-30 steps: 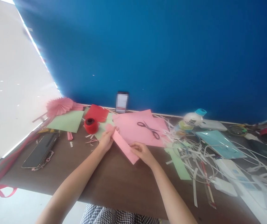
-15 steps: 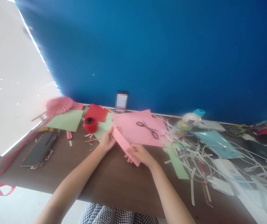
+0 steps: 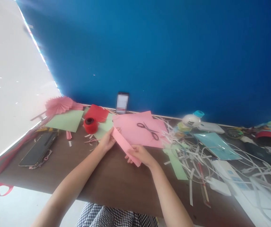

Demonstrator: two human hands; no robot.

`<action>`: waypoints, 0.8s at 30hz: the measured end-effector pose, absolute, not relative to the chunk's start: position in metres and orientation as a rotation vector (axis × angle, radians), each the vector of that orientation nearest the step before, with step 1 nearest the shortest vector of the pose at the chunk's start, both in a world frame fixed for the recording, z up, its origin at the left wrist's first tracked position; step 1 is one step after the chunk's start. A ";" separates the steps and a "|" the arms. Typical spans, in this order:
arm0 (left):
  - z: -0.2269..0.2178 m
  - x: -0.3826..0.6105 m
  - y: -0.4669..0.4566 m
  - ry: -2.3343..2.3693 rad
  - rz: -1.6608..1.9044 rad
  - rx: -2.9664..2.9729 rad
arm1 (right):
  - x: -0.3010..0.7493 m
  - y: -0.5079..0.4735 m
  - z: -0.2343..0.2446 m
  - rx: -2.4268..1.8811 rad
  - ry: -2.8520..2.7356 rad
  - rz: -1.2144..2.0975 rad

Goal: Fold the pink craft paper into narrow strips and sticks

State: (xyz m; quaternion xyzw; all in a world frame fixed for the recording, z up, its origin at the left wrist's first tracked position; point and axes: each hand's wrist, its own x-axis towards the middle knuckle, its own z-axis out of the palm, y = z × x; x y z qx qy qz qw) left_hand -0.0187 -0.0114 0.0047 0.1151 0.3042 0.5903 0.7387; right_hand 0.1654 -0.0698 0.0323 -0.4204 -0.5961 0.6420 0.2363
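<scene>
A folded pink paper strip (image 3: pixel 125 145) is held between both hands just above the brown table (image 3: pixel 116 179). My left hand (image 3: pixel 108 141) pinches the strip's far end, fingers closed on it. My right hand (image 3: pixel 140 155) grips the near end, thumb on top. Right behind the strip lie pink paper sheets (image 3: pixel 135 134) with black scissors (image 3: pixel 148 130) resting on them.
A red tape roll (image 3: pixel 90 125), red and green paper (image 3: pixel 66 120) and a pink paper fan (image 3: pixel 58 106) lie at the left rear. A phone (image 3: pixel 37 153) lies near the left edge; another (image 3: pixel 122 102) leans on the blue wall. White paper strips (image 3: pixel 197 154), a glue bottle (image 3: pixel 191 120) and a blue sheet (image 3: pixel 215 145) clutter the right.
The right hand has shifted from resting on the strip's near end to gripping it, and the strip has been lifted slightly and turned more edge-on. The view drifted a little.
</scene>
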 end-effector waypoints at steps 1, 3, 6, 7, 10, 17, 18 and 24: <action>0.004 -0.018 -0.013 0.634 1.290 0.290 | 0.165 -0.069 0.030 -1.163 -1.607 1.727; 0.005 -0.016 -0.020 0.576 1.242 0.402 | 0.165 -0.066 0.024 -1.197 -1.521 1.651; 0.005 -0.010 -0.031 0.578 1.098 0.630 | 0.162 -0.062 0.014 -1.236 -1.394 1.583; 0.004 -0.007 -0.034 0.593 1.067 0.691 | 0.161 -0.061 0.012 -1.236 -1.373 1.581; 0.001 -0.002 -0.038 0.652 1.072 0.769 | 0.159 -0.060 0.009 -1.205 -1.370 1.619; -0.003 -0.006 -0.032 0.643 1.162 0.766 | 0.162 -0.064 0.016 -1.196 -1.466 1.701; -0.003 -0.006 -0.032 0.635 1.160 0.769 | 0.162 -0.063 0.016 -1.209 -1.468 1.684; -0.003 -0.004 -0.036 0.654 1.077 0.816 | 0.158 -0.062 0.012 -1.247 -1.444 1.601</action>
